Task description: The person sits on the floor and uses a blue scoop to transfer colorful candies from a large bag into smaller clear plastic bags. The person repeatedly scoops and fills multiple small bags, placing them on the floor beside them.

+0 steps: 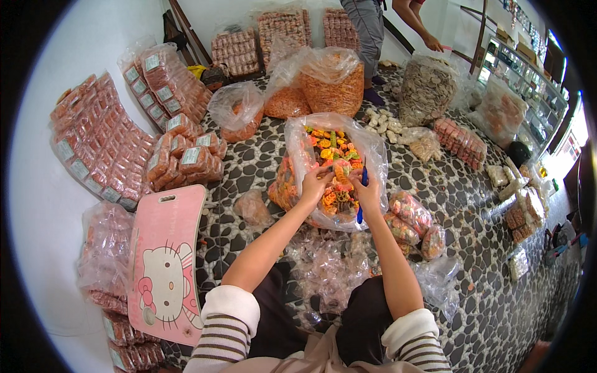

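Observation:
In front of me stands a large open clear plastic bag (373, 146) with colourful curled pieces (333, 140) in orange, yellow, green and brown. Over its mouth, my left hand (316, 184) pinches the side of what looks like a small clear bag (342, 169) of orange pieces. My right hand (368, 191) is closed around a slender blue tool (360, 213), which stands nearly upright; its exact kind is unclear. The right fingertips are close to the small bag's other side, and whether they touch it is hard to see.
Loose clear plastic bags (329, 264) lie between my knees. Filled small bags (410, 211) sit at right. A pink folding-table top (166, 261) with a cartoon cat leans at left, near stacked packs (102, 133). Larger snack bags (333, 81) and a person (367, 31) are farther back.

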A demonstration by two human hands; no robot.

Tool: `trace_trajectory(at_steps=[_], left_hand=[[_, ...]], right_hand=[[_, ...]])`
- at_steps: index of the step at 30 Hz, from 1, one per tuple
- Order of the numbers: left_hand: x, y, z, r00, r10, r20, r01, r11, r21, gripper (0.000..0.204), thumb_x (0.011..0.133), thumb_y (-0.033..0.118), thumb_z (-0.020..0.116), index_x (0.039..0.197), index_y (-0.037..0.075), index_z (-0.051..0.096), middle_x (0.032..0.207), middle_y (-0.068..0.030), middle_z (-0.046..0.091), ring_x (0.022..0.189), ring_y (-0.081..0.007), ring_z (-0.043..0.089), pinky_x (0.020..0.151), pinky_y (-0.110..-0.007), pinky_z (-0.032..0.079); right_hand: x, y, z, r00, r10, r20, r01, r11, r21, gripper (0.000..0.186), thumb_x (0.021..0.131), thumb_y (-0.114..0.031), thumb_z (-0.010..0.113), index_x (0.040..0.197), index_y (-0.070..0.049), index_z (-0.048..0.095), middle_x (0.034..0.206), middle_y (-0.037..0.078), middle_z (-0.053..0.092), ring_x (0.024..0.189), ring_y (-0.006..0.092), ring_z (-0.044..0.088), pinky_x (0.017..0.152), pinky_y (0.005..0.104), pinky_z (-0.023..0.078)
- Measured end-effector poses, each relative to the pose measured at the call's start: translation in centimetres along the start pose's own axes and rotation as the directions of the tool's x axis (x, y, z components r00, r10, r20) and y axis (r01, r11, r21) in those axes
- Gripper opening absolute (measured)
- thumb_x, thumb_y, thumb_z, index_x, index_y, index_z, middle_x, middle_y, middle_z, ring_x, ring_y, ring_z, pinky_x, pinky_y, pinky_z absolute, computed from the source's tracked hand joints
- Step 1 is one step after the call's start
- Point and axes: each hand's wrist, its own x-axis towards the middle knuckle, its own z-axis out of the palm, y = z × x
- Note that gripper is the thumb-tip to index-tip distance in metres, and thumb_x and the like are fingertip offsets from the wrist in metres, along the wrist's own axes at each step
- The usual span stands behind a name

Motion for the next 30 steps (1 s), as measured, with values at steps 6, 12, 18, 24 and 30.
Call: trace_trajectory(at_steps=[6, 12, 18, 24, 30], left_hand=[[0.3, -0.6, 0.1, 0.999, -0.022, 0.039, 0.032, 0.957, -0.287, 0.021, 0.081, 0.012, 0.063, 0.095, 0.001, 0.050, 0.087, -0.0067, 0.056, 0.076, -0.0127, 0.058, 0.070, -0.026, 0.047], [0.6, 0.2, -0.5, 0.980, 0.199, 0.017, -0.198, 0.978, -0.064, 0.024, 0.082, 0.015, 0.062, 0.100, 0.005, 0.049, 0.088, -0.0042, 0.053, 0.080, -0.0116, 0.056, 0.073, -0.025, 0.047], [0.5, 0.1, -0.6, 0.990, 0.141, 0.012, -0.138, 0.982, -0.130, 0.023, 0.082, 0.024, 0.063, 0.093, 0.005, 0.053, 0.083, -0.0037, 0.055, 0.077, -0.0112, 0.055, 0.068, -0.025, 0.045], [0.3, -0.5, -0.4, 0.984, 0.166, -0.066, -0.163, 0.985, 0.049, 0.024, 0.082, 0.025, 0.064, 0.084, 0.003, 0.054, 0.075, -0.0044, 0.057, 0.069, -0.0121, 0.057, 0.064, -0.026, 0.047], [0.1, -0.4, 0.1, 0.997, 0.074, 0.031, -0.068, 0.984, -0.167, 0.021, 0.085, 0.017, 0.060, 0.088, 0.000, 0.047, 0.085, -0.0076, 0.055, 0.073, -0.0130, 0.058, 0.066, -0.025, 0.051]], right_hand=[[-0.5, -0.4, 0.8, 0.981, 0.124, -0.149, -0.147, 0.977, -0.153, 0.023, 0.076, -0.012, 0.065, 0.091, 0.001, 0.053, 0.073, 0.006, 0.055, 0.068, 0.0137, 0.054, 0.060, 0.0277, 0.043], [-0.7, -1.8, -0.1, 0.976, -0.122, -0.183, 0.049, 0.932, -0.359, 0.023, 0.071, -0.009, 0.068, 0.089, -0.001, 0.056, 0.070, 0.007, 0.056, 0.059, 0.0155, 0.054, 0.058, 0.0296, 0.043], [-0.9, -1.5, 0.3, 0.989, -0.031, -0.143, -0.007, 0.967, -0.254, 0.025, 0.071, -0.005, 0.067, 0.092, -0.001, 0.055, 0.069, 0.005, 0.056, 0.061, 0.0133, 0.054, 0.052, 0.0275, 0.044], [-0.2, -0.3, -0.3, 0.982, 0.181, -0.060, -0.183, 0.983, -0.031, 0.023, 0.072, -0.007, 0.068, 0.090, -0.001, 0.054, 0.067, 0.004, 0.057, 0.058, 0.0138, 0.054, 0.045, 0.0254, 0.043], [0.5, 0.7, -1.4, 0.988, 0.021, -0.150, -0.064, 0.955, -0.290, 0.022, 0.070, -0.011, 0.070, 0.084, 0.000, 0.058, 0.064, 0.005, 0.058, 0.050, 0.0131, 0.053, 0.048, 0.0300, 0.043]])
